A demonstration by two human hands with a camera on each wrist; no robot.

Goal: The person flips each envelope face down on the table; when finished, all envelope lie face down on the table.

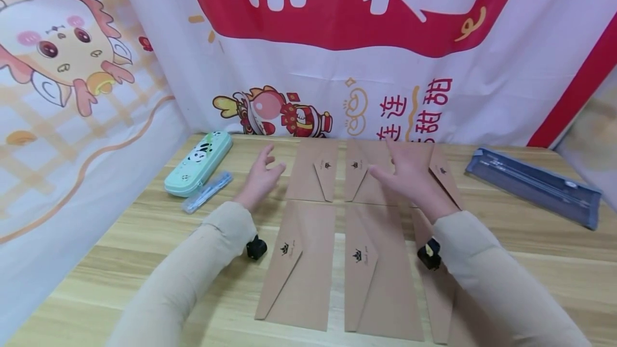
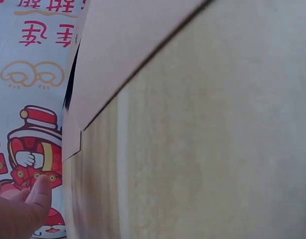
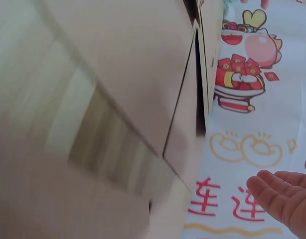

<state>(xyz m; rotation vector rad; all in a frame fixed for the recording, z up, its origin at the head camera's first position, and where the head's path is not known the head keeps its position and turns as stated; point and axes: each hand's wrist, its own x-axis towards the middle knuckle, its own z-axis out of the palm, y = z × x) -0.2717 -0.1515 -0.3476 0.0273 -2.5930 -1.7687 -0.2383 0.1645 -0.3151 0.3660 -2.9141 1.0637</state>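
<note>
Several brown kraft envelopes lie in two rows on the table, each with a pointed flap, most showing a small black crown print. My left hand (image 1: 262,175) is left of the back-left envelope (image 1: 308,175), fingers spread and holding nothing. Over the back row, my right hand (image 1: 409,173) hangs with its fingers apart and nothing in it, partly covering the back-middle envelope (image 1: 355,175) and the back-right envelope (image 1: 444,175). Nearer me lie the front-left envelope (image 1: 313,272) and front-middle envelope (image 1: 390,283). My right forearm hides much of the front-right envelope (image 1: 436,299).
A mint panda pencil case (image 1: 200,162) sits at the back left beside a clear packet with blue items (image 1: 207,191). At the right lies a blue mesh zip pouch (image 1: 532,186). A printed cloth (image 1: 299,63) hangs along the table's back edge.
</note>
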